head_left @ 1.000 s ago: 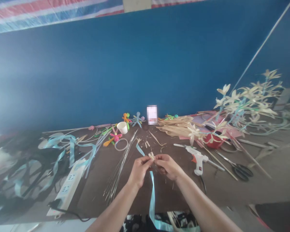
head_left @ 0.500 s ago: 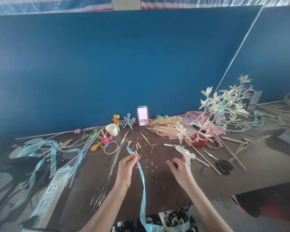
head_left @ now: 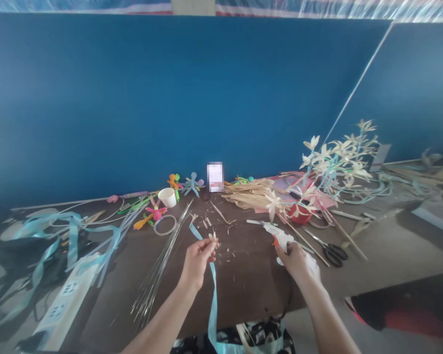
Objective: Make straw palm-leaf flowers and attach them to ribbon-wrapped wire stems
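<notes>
**Cream petal piece pinched in the left hand, white glue gun at the right hand**

The two hands are well apart. Near the middle of the frame, the left thumb and fingertips are closed on the small petal piece, its pale tips poking up above them. Right of centre, the right hand is at the glue gun's handle, thumb near the orange trigger; whether the fingers close around the handle cannot be told. The gun's nozzle points left.

A light blue ribbon passes by the left hand and runs down to the bottom edge. Thin metal wires lie to the left of that hand, with a white power strip at lower left. Black-handled scissors lie to the right of the gun.

Farther up the dark table, a white cup sits left of centre, dry tan strips spread right of centre, and cream flowers rise at right, before a blue wall.
</notes>
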Motion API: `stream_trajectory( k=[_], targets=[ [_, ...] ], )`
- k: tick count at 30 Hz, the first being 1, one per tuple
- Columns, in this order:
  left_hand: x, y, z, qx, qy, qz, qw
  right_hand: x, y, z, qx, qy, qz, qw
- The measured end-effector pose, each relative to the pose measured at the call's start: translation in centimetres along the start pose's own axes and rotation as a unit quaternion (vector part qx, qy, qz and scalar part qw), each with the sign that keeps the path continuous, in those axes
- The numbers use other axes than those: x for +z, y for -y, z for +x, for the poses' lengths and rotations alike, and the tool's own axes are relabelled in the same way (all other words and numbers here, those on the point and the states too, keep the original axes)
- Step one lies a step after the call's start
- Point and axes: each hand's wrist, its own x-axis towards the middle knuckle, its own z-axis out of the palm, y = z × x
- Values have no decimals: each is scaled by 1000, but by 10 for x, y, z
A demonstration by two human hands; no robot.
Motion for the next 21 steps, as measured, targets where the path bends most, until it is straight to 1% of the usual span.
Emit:
stream_trajectory(
  k=[2, 4, 6, 8, 10, 12, 13, 14, 15, 16, 18, 21],
  targets=[
    [0, 1, 0, 1, 0, 8, 1000, 1, -4, 4, -2, 2, 4, 1000],
    [0, 4, 2, 0, -1, 12, 1000, 1, -8, 5, -7, -4, 29, 1000],
    [2, 6, 4, -3, 0, 8, 1000, 0, -11, 3, -18, -19, 86, 996],
    [4, 8, 6, -6, 0, -3, 1000, 0, -8, -5, -38, -27, 175, 983],
    [7, 8, 8, -9, -3, -17, 1000, -1, 1, -18, -67, -7, 296, 953],
    [10, 7, 9, -11, -7, -29, 1000, -4, 15, -36, -88, 40, 427, 899],
    [12, 7, 9, -11, -6, -33, 999, -6, 23, -45, -99, 63, 476, 871],
    [13, 6, 9, -8, -3, -37, 999, -9, 31, -54, -115, 84, 509, 849],
    [13, 5, 9, -5, 1, -41, 999, -11, 38, -61, -132, 94, 528, 833],
    [13, 4, 8, -2, 3, -46, 999, -14, 45, -68, -148, 94, 537, 825],
    [13, 2, 7, 4, 2, -55, 998, -18, 55, -78, -176, 76, 528, 828],
    [10, 1, 5, 17, -6, -55, 998, -22, 63, -85, -208, 31, 461, 862]
  ],
)
